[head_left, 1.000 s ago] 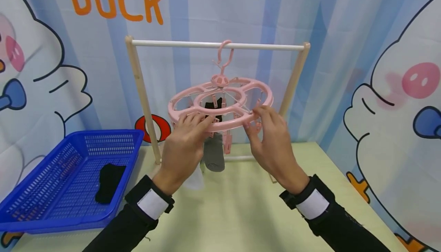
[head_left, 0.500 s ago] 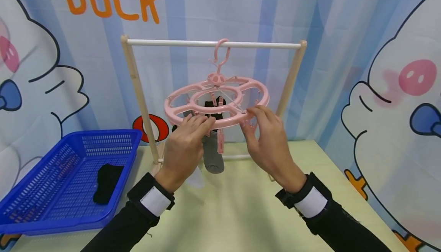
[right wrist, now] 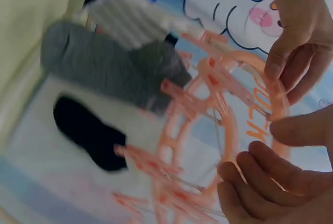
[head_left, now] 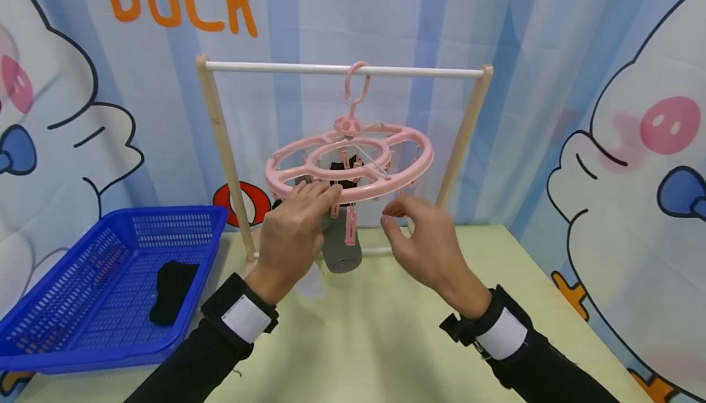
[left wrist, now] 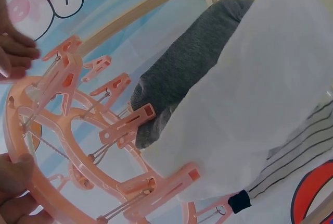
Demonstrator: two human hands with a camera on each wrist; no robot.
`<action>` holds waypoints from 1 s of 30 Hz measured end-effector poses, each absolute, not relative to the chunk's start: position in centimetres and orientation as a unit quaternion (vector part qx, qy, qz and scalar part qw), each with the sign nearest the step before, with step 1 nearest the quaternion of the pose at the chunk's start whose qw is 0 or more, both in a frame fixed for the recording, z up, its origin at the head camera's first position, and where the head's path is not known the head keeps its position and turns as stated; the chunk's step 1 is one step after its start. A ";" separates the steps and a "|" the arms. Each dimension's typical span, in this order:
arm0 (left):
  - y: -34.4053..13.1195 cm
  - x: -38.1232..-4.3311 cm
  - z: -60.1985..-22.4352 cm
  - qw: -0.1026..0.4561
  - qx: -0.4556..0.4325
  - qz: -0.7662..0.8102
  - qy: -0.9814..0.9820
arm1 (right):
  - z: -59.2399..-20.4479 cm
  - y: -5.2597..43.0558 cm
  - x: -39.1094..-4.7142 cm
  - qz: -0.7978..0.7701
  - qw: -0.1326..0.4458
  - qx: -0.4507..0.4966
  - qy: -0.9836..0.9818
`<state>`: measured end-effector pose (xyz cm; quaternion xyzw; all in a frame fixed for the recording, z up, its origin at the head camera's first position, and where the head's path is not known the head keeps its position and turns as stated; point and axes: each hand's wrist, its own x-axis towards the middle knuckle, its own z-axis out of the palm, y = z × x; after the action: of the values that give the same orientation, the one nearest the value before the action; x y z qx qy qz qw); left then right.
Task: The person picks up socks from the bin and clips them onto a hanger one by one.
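A pink round clip hanger [head_left: 386, 188] hangs by its hook, its ring tilted. My left hand [head_left: 292, 237] grips the near left rim, the thumb [left wrist: 21, 169] lying along it in the left wrist view. Off the rim, my right hand [head_left: 432, 250] is just below the ring's right side, fingers bent loosely with nothing between them. A grey sock [head_left: 342, 247] hangs from the clips behind a dangling pink clip [head_left: 350, 225]. The left wrist view also shows a white sock [left wrist: 250, 99] and a striped sock [left wrist: 302, 146]; a black sock [right wrist: 88, 133] hangs in the right wrist view.
The hanger's hook is over the white bar [head_left: 276, 68] of a wooden-legged rack [head_left: 226, 139]. On the left of the pale table [head_left: 353, 342] stands a blue basket [head_left: 110, 363] holding a black sock [head_left: 173, 293]. A duck-print curtain [head_left: 353, 11] backs the table.
My right hand has let go of the hanger's rim and dropped slightly below it. The left hand keeps its grip. The ring and the clips beneath have shifted a little.
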<state>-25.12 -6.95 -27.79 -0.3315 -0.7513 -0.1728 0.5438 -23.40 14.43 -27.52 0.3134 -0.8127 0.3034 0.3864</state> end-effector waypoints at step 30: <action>-7.5 -25.0 -28.3 0.523 -0.335 -0.176 -0.764 | -27.9 11.7 -25.1 0.494 0.140 0.305 -0.802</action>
<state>-25.01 -7.45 -28.32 -0.3346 -0.7639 -0.1759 0.5230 -25.11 11.67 -27.86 0.3051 -0.8019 0.4944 0.1395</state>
